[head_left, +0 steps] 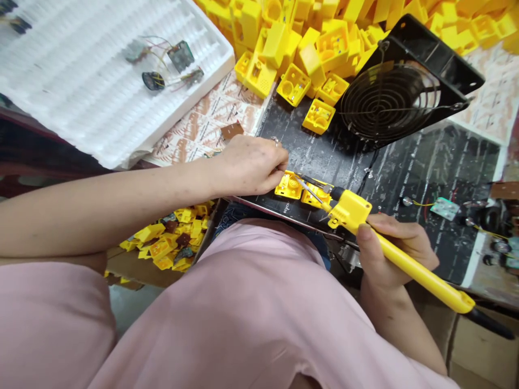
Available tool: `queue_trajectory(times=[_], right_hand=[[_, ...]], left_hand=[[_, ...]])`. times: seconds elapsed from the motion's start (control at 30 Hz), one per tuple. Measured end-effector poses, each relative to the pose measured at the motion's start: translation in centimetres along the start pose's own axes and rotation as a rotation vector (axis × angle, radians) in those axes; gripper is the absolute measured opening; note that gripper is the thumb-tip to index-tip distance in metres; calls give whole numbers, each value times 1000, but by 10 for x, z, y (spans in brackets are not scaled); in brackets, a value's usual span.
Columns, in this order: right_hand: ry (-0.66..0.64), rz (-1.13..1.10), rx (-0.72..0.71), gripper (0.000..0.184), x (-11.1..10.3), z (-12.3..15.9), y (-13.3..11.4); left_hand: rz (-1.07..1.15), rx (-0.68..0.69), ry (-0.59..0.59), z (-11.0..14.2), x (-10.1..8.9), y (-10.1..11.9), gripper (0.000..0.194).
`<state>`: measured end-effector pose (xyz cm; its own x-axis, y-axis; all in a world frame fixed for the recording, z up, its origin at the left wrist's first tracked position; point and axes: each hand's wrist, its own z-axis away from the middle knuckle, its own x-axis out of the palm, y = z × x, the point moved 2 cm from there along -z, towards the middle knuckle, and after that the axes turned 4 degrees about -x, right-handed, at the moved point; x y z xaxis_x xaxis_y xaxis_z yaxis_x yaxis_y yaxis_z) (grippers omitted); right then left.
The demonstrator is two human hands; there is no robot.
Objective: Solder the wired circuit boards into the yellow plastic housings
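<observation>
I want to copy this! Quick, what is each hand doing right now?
Left hand: fingers curled down on a small yellow plastic case, steadying it on the black mat.
Right hand: closed around the yellow soldering iron, tip at the case.

Left hand (247,165) curled palm-down, right hand (391,251) closed in grip

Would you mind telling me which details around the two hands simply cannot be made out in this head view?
- Left hand fingertips: curled under, contact with the yellow housing is hidden.
- Soldering iron tip: too thin to see where it touches.
- Iron's cord: cut off by the right edge.
- Circuit boards on the white tray: blurred, parts unreadable.
</observation>
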<state>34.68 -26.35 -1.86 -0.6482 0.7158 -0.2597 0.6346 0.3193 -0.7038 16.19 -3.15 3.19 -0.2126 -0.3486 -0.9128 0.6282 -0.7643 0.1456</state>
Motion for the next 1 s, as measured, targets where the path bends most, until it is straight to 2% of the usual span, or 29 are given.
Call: queue_trajectory(times=[0.1, 0.17, 0.4, 0.57, 0.7, 0.8, 0.87, 1.0], right_hand=[[-70, -14, -19, 25, -3, 3, -3], [-66, -31, -6, 31, -2, 3, -3], [207, -74, 171, 27, 6, 2, 25], [240, -115, 194, 36, 10, 5, 39], [200, -109, 164, 39, 10, 7, 35], [147, -67, 100, 24, 5, 7, 19], [48, -39, 12, 20, 1, 4, 4], [-215, 25, -178, 31, -2, -6, -20]], left_hand=[[25, 9, 30, 0, 1, 0, 40], [0, 37, 62, 1, 2, -1, 41], [-71, 60, 74, 0, 3, -2, 38], [-94, 36, 59, -1, 4, -2, 37], [-78, 51, 81, -1, 5, -3, 38], [-45, 46, 84, -1, 5, -3, 38], [-24, 45, 79, -1, 4, -3, 39], [19, 18, 62, -2, 6, -4, 39]])
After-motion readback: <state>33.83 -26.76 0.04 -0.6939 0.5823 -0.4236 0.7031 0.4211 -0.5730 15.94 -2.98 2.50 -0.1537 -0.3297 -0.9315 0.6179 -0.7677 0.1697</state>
